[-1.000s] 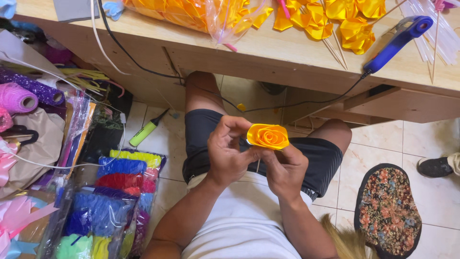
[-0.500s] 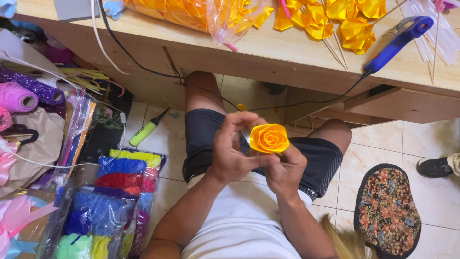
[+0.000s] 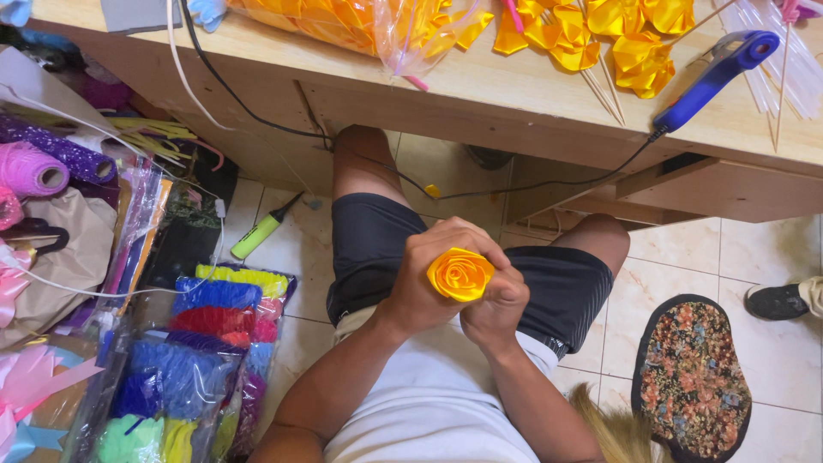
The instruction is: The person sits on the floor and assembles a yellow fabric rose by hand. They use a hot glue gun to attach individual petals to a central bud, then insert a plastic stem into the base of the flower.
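**Yellow ribbon rose held in both hands over my lap**

I hold a rolled yellow ribbon rose (image 3: 460, 273) between my 2 hands, just above my black shorts (image 3: 377, 249). My left hand (image 3: 429, 279) is curled around the rose from the left side, fingers closed over its top edge and thumb side pressed against the petals. My right hand (image 3: 497, 304) is closed beneath and to the right of it, gripping the base (the stem part, if there is one, is hidden inside my fist). The spiral face of the rose points up toward me.

In front of my knees stands a wooden table (image 3: 480, 94). On it lie more yellow ribbon flowers (image 3: 591, 34), a clear bag of yellow ribbon (image 3: 343, 21) and a blue glue gun (image 3: 711, 73) whose black cord (image 3: 531, 184) hangs down under the table edge. On the tiled floor to my left sit packets of coloured yarn (image 3: 206, 343) and a green highlighter (image 3: 261, 233). To my right lies a floral mat (image 3: 690, 377).
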